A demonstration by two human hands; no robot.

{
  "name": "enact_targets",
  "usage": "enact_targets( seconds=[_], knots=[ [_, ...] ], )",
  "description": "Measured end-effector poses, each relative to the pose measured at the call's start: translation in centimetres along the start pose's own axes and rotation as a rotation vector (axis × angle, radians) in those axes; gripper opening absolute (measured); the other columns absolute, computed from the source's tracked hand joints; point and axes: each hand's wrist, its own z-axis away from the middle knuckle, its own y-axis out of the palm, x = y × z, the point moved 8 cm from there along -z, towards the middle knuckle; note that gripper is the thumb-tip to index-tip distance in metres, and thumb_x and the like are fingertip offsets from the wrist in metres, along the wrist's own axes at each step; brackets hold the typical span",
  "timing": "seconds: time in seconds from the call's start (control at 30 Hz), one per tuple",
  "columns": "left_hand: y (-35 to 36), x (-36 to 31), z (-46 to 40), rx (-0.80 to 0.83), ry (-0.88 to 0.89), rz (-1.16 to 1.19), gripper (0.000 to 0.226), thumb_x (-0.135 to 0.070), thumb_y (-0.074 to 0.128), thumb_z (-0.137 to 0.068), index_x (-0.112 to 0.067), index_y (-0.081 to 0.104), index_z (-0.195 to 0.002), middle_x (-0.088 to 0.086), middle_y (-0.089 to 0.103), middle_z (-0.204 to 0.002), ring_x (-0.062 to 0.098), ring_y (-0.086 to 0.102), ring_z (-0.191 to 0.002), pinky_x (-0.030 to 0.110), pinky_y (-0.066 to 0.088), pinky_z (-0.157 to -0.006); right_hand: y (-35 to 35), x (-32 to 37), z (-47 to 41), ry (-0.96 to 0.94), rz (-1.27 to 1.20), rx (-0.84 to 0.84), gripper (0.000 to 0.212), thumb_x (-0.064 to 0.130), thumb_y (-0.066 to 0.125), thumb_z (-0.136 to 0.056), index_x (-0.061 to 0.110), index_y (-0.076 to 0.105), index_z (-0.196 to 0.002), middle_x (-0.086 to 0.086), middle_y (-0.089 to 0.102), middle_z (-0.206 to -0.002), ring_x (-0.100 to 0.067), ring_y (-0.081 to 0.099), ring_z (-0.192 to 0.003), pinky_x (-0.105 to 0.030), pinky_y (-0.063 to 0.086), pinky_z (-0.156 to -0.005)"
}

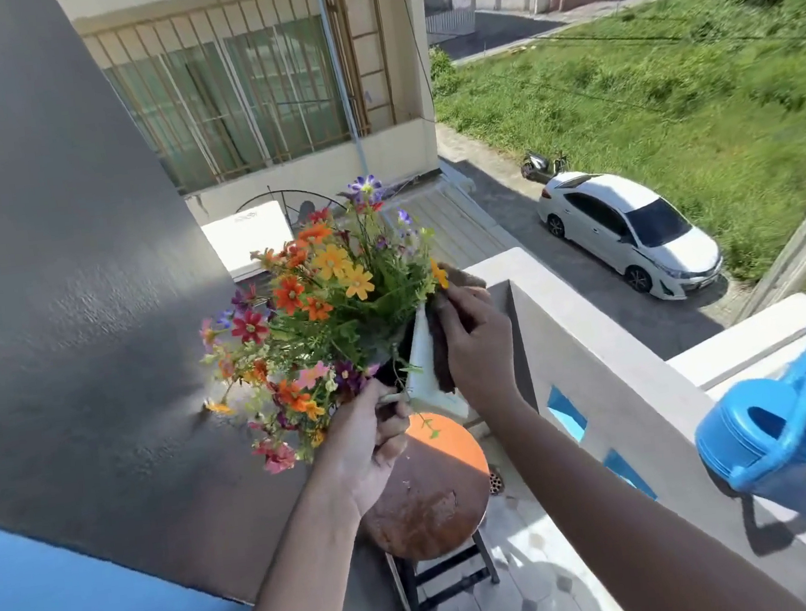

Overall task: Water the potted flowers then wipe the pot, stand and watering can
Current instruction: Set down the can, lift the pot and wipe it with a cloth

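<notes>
A white pot (425, 352) full of orange, red, yellow and purple flowers (314, 309) is held up in the air, tilted to the left, above a round rusty orange stand (429, 499). My left hand (368, 445) grips the pot's lower rim from below. My right hand (477, 342) presses a dark brown cloth (441, 346) against the pot's white side. A blue plastic watering can (771, 421) stands on the balcony ledge to the right, apart from both hands.
A grey wall (66, 291) rises close on the left. The balcony parapet (597, 374) with blue openings runs along the right. The floor below has hexagon tiles (521, 601). Far below are a white car (632, 231) and grass.
</notes>
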Motion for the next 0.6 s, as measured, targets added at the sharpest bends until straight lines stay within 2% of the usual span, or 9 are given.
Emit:
enact_targets(
  seconds=[0.07, 0.1, 0.17, 0.2, 0.3, 0.37, 0.47, 0.6],
  knots=[
    [0.1, 0.2, 0.1, -0.002, 0.006, -0.022, 0.031, -0.013, 0.04, -0.1, -0.011, 0.047, -0.069, 0.001, 0.043, -0.059, 0.003, 0.024, -0.034, 0.015, 0.016, -0.029, -0.7, -1.1, -1.8, 0.044, 0.045, -0.019, 0.019, 0.01, 0.058, -0.096, 0.002, 0.073, -0.105, 0.007, 0.061, -0.085, 0.013, 0.057, -0.077, -0.004, 0.038, -0.072],
    [0.2, 0.3, 0.1, -0.007, 0.01, -0.035, 0.031, -0.013, 0.04, -0.1, -0.011, 0.047, -0.069, 0.001, 0.043, -0.058, 0.004, 0.024, -0.035, 0.015, 0.016, -0.03, -1.0, -1.5, -2.4, 0.059, 0.084, -0.025, 0.019, 0.01, 0.057, -0.097, 0.0, 0.073, -0.096, 0.01, 0.055, -0.079, 0.016, 0.054, -0.071, -0.008, 0.036, -0.07],
    [0.1, 0.4, 0.0, -0.026, 0.02, -0.06, 0.03, -0.013, 0.041, -0.099, -0.011, 0.047, -0.07, 0.001, 0.042, -0.061, 0.004, 0.024, -0.035, 0.016, 0.015, -0.031, -1.3, -1.5, -2.4, 0.067, 0.113, -0.026, 0.021, 0.009, 0.055, -0.097, 0.012, 0.067, -0.08, 0.008, 0.05, -0.075, 0.016, 0.052, -0.068, -0.018, 0.035, -0.069],
    [0.1, 0.5, -0.1, -0.039, 0.022, -0.063, 0.029, -0.013, 0.041, -0.099, -0.011, 0.046, -0.071, 0.002, 0.042, -0.062, 0.004, 0.024, -0.035, 0.017, 0.015, -0.031, -1.2, -1.2, -1.9, 0.057, 0.098, -0.015, 0.023, 0.006, 0.054, -0.097, 0.016, 0.068, -0.081, 0.005, 0.054, -0.077, 0.015, 0.052, -0.07, -0.019, 0.037, -0.069],
    [0.1, 0.2, -0.7, -0.063, 0.022, -0.03, 0.031, -0.013, 0.041, -0.098, -0.011, 0.044, -0.068, 0.002, 0.042, -0.062, 0.004, 0.023, -0.033, 0.017, 0.015, -0.03, -0.5, -0.3, 0.8, -0.017, 0.052, 0.059, 0.015, 0.003, 0.056, -0.095, 0.006, 0.071, -0.095, -0.005, 0.064, -0.092, 0.007, 0.053, -0.081, -0.012, 0.04, -0.076],
    [0.2, -0.2, -1.0, -0.081, 0.019, 0.009, 0.033, -0.013, 0.041, -0.098, -0.012, 0.043, -0.065, 0.002, 0.042, -0.061, 0.004, 0.023, -0.032, 0.016, 0.015, -0.028, -0.3, -0.3, 3.1, -0.051, 0.056, 0.146, 0.013, 0.004, 0.057, -0.095, 0.007, 0.069, -0.094, -0.005, 0.06, -0.094, 0.001, 0.056, -0.087, -0.013, 0.04, -0.077],
    [0.1, -0.7, -1.3, -0.129, 0.016, 0.057, 0.033, -0.012, 0.041, -0.098, -0.012, 0.043, -0.065, 0.002, 0.043, -0.057, 0.004, 0.023, -0.031, 0.015, 0.015, -0.026, -0.6, -1.1, 6.4, -0.059, 0.049, 0.255, 0.015, 0.004, 0.059, -0.094, 0.007, 0.071, -0.102, -0.002, 0.062, -0.1, -0.004, 0.06, -0.095, -0.015, 0.045, -0.081],
    [0.8, -0.2, -1.8, -0.19, 0.012, 0.041, 0.031, -0.011, 0.043, -0.096, -0.013, 0.047, -0.066, -0.001, 0.045, -0.049, 0.003, 0.025, -0.029, 0.015, 0.015, -0.026, -1.4, -1.8, 7.5, -0.029, 0.013, 0.272, 0.02, 0.005, 0.061, -0.093, 0.011, 0.072, -0.109, 0.001, 0.064, -0.103, -0.005, 0.062, -0.097, -0.015, 0.046, -0.082]
  ],
)
